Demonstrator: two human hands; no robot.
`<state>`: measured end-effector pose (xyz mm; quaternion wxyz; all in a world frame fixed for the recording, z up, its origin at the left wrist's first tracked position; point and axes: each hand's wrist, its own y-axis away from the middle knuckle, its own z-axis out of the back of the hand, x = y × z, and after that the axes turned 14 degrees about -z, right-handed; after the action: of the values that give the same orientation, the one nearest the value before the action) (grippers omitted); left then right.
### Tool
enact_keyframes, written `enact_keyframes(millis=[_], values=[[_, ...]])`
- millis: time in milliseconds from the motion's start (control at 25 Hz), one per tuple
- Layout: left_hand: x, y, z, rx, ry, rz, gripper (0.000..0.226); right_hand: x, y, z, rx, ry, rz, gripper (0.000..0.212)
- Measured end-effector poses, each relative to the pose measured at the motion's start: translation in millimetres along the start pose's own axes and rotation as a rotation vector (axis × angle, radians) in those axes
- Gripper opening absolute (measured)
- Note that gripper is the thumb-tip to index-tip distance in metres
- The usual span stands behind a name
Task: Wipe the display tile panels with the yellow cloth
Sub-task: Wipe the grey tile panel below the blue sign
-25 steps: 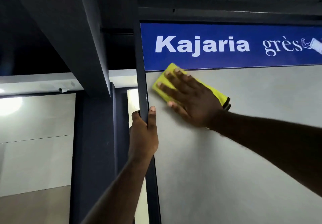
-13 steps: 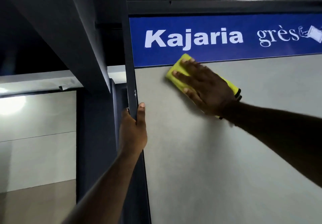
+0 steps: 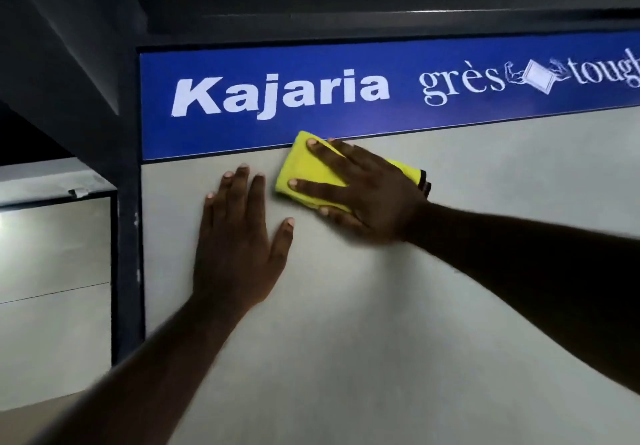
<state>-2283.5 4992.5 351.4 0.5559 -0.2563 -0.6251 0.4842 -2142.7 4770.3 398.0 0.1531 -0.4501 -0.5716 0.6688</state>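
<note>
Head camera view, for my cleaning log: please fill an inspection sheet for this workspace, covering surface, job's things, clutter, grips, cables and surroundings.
surface: pale grey tile panel, upright and matt; no marks plainly visible.
job's things: yellow cloth lies flat on the panel at its top edge, with its upper corner over the blue sign.
clutter: nothing seen.
grips: right hand presses the cloth with straight, spread fingers; left hand lies flat on the bare panel beside the cloth, apart from it.
cables: nothing seen.
surroundings: blue sign reading Kajaria above the panel; dark frame post on the left; more pale panels beyond it.
</note>
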Motion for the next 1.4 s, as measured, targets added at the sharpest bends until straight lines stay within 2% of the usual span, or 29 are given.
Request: enact_keyframes(millis=[40, 120, 160, 200, 240, 280, 320, 400, 440, 480, 560, 600, 640, 720, 760, 800, 880, 920, 960, 1000, 1040, 1080, 1120, 1200, 1240, 1280, 1320, 1360, 1400], values=[[-12.5, -8.6, -5.4, -0.017, 0.004, -0.036, 0.079, -14.1, 1.6, 3.1, -0.017, -0.016, -0.097, 0.055], [-37.6, -21.9, -16.2, -0.030, 0.009, -0.092, 0.079, -26.9, 3.5, -0.1, -0.092, -0.110, -0.583, 0.056], [-49.5, -25.2, -21.5, -0.027, -0.008, -0.110, 0.080, -25.0, 5.9, -1.1, -0.093, -0.088, -0.642, 0.057], [-61.0, -28.1, -27.8, -0.025, -0.037, -0.116, 0.080, -26.0, 10.7, -2.6, -0.062, -0.052, -0.490, 0.058], [-71.0, -31.2, -33.0, -0.026, -0.066, -0.118, 0.080, -36.5, 18.8, -0.6, -0.022, -0.018, -0.241, 0.058], [-79.6, -33.9, -37.1, -0.027, -0.093, -0.118, 0.080, -52.8, 26.1, 3.0, -0.005, -0.004, -0.103, 0.057], [-87.1, -37.7, -39.4, -0.025, -0.114, -0.109, 0.081, -69.4, 30.5, 3.5, -0.017, -0.012, -0.147, 0.057], [-99.6, -47.9, -42.8, -0.011, -0.139, -0.080, 0.086, -92.1, 38.2, 1.3, -0.092, -0.103, -0.583, 0.057], [-104.3, -52.1, -44.7, -0.003, -0.143, -0.069, 0.088, -94.2, 43.9, 1.0, -0.097, -0.100, -0.695, 0.058], [-107.9, -55.7, -46.3, -0.002, -0.144, -0.064, 0.089, -96.0, 49.7, 0.5, -0.070, -0.064, -0.594, 0.059], [-115.2, -60.7, -48.5, 0.005, -0.155, -0.073, 0.091, -119.5, 64.9, 11.7, 0.025, -0.015, -0.102, 0.058], [-117.2, -61.8, -48.7, 0.010, -0.162, -0.089, 0.092, -134.7, 70.7, 16.3, 0.030, -0.026, -0.028, 0.058], [-118.4, -63.9, -48.1, 0.015, -0.167, -0.116, 0.093, -145.2, 74.5, 17.1, 0.009, -0.039, -0.108, 0.057], [-120.9, -70.7, -47.7, 0.036, -0.170, -0.191, 0.094, -154.6, 79.9, 11.2, -0.026, -0.111, -0.533, 0.058], [-122.9, -74.6, -48.9, 0.041, -0.169, -0.230, 0.094, -153.0, 83.5, 10.1, -0.022, -0.106, -0.618, 0.058], [-125.4, -78.3, -50.7, 0.039, -0.169, -0.256, 0.094, -152.4, 86.5, 9.9, -0.019, -0.078, -0.523, 0.058], [-131.0, -87.1, -54.7, 0.024, -0.182, -0.273, 0.094, -174.1, 95.4, 18.4, 0.028, -0.014, -0.062, 0.057], [-133.7, -91.9, -56.5, 0.019, -0.189, -0.273, 0.095, -189.8, 96.8, 22.3, 0.025, 0.008, 0.023, 0.057], [-135.9, -95.8, -57.8, 0.022, -0.191, -0.271, 0.097, -201.5, 98.0, 21.8, 0.000, 0.026, -0.039, 0.057], [-137.6, -98.3, -59.4, 0.031, -0.190, -0.266, 0.098, -208.3, 98.9, 18.1, -0.028, 0.019, -0.251, 0.057], [-139.2, -100.5, -61.5, 0.037, -0.192, -0.258, 0.100, -212.6, 100.9, 13.3, -0.041, -0.025, -0.550, 0.059], [-141.8, -103.2, -63.3, 0.038, -0.201, -0.250, 0.101, -213.3, 102.9, 13.3, -0.049, -0.024, -0.694, 0.060], [-144.6, -105.8, -64.3, 0.039, -0.212, -0.245, 0.101, -212.2, 105.1, 16.4, -0.037, 0.007, -0.624, 0.060], [-148.9, -110.9, -66.6, 0.041, -0.213, -0.253, 0.102, -228.9, 117.7, 26.9, 0.079, 0.064, -0.107, 0.058], [-151.0, -113.1, -67.7, 0.042, -0.206, -0.268, 0.103, -242.5, 120.9, 31.1, 0.095, 0.084, 0.037, 0.057], [-154.5, -115.7, -68.8, 0.044, -0.202, -0.282, 0.103, -253.0, 122.4, 32.3, 0.084, 0.088, 0.007, 0.057], [-159.1, -117.9, -70.5, 0.048, -0.203, -0.293, 0.103, -258.6, 123.0, 29.5, 0.049, 0.070, -0.211, 0.058], [-163.9, -119.4, -72.1, 0.055, -0.205, -0.299, 0.103, -257.5, 125.2, 23.5, 0.011, 0.000, -0.553, 0.060], [-168.0, -121.8, -74.0, 0.060, -0.207, -0.299, 0.104, -251.6, 126.5, 19.9, -0.019, 0.002, -0.728, 0.061]])
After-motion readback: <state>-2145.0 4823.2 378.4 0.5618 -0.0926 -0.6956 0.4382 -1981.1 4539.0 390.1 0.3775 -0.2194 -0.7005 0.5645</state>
